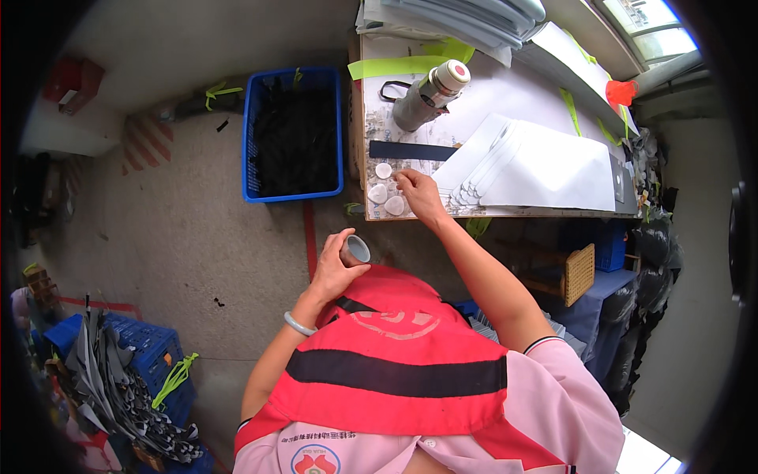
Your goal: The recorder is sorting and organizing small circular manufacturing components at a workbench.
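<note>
My left hand [333, 268] is wrapped round a small grey cup [357, 250], whose open mouth faces up and to the right, off the table's front edge. At the front left corner of the worktable [493, 79], my right hand [420, 193] has its thumb and fingers pinched together. What the pinch holds, if anything, is too small to make out. Right beside those fingertips lie round white discs [383, 171], several of them, on the tabletop. Behind them rests a flat black strip [410, 151]. To the right of my hand, cut white sheets [545, 170] lie stacked and fanned.
A grey flask [426, 99] with a pale lid stands on the table. Left of the table, a blue crate [338, 134] holds black material. Grey pieces [118, 395] pile by another blue crate [154, 347] at lower left. A wooden stool [579, 275] sits at the right.
</note>
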Available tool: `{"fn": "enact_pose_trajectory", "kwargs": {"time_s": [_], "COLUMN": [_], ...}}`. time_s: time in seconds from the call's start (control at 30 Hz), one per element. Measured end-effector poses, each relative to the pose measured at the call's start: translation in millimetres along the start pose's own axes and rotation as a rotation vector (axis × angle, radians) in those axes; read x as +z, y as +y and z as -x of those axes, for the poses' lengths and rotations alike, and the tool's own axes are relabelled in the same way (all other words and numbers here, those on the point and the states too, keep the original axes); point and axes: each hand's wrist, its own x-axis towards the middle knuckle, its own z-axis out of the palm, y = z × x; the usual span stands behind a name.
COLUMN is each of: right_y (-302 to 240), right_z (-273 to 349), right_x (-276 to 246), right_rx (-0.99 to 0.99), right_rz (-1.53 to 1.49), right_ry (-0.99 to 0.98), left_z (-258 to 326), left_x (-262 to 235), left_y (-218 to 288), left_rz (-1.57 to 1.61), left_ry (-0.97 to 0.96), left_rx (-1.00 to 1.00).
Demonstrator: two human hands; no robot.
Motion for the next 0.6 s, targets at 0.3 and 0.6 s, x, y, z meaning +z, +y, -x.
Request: {"fn": "enact_pose_trajectory", "kwargs": {"time_s": [0.3,0.6], "right_y": [-2.6,2.8], "right_z": [-42.3,-39.5], "right_x": [22.0,22.0], "right_rx": [-0.08,-0.053], "right_rz": [0.122,0.104], "right_ry": [0.081,0.076], "left_z": [9.0,9.4], "left_x": [-9.2,-18.3], "left_y": [-6.2,-15.7], "left_rz": [0.029,0.018], "left_ry": [-0.003,0.015], "left_rx": [-0.074,-0.052]}}
